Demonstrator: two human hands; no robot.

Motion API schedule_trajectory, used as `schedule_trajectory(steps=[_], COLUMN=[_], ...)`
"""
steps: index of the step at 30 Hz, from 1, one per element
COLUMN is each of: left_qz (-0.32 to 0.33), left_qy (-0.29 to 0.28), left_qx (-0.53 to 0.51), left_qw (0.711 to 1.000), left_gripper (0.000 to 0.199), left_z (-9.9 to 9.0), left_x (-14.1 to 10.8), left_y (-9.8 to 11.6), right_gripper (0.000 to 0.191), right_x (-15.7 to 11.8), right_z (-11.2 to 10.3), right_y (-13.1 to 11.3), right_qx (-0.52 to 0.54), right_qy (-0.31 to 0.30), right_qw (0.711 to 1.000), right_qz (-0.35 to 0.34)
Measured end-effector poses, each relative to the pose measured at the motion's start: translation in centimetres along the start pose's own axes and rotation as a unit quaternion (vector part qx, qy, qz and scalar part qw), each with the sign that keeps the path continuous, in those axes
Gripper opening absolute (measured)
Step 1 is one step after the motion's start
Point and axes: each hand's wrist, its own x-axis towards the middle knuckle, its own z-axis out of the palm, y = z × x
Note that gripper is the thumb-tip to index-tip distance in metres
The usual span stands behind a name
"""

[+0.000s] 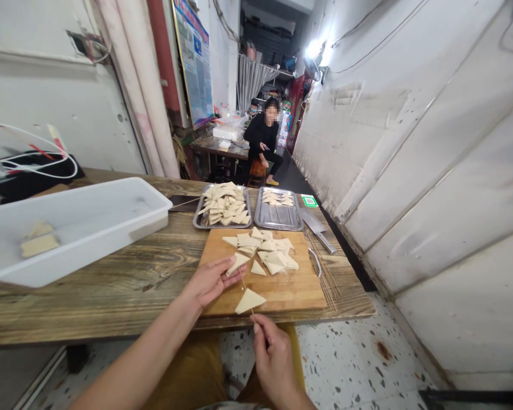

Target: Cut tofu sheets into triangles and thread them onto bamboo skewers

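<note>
My left hand (pixel 214 279) holds a pale triangular slice (pixel 237 263), which looks like tofu, between thumb and fingers above the wooden cutting board (pixel 282 296). My right hand (pixel 273 347) pinches the lower end of a thin wooden skewer (pixel 252 311) at the board's near edge. One triangular slice (pixel 251 300) is threaded on that skewer, and its tip points up toward my left hand. Several loose triangular slices (pixel 273 253) lie heaped at the back of the board.
Behind the board stand a metal tray piled with skewered slices (pixel 224 205) and another tray (pixel 277 219) with a few. A cleaver (pixel 320 230) and loose skewers (pixel 331 279) lie at right. A white plastic bin (pixel 111 228) stands left. A person (pixel 263 136) sits farther back.
</note>
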Motion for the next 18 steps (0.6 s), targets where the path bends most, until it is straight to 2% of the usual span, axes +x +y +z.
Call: schedule_trajectory(steps=[13, 18], left_qz=[0.010, 0.016], left_qy=[0.007, 0.019], left_qx=[0.024, 0.022], left_qw=[1.000, 0.999], left_gripper=[0.011, 0.005], left_z=[0.49, 0.69], left_x=[-0.25, -0.49], left_y=[-0.14, -0.07], right_gripper=[0.024, 0.025], right_x=[0.27, 0.19], right_z=[0.32, 0.43], right_y=[0.06, -0.16], right_qx=[-0.013, -0.019], right_qy=[0.000, 0.009], right_qw=[1.000, 0.999], right_qz=[-0.022, -0.027])
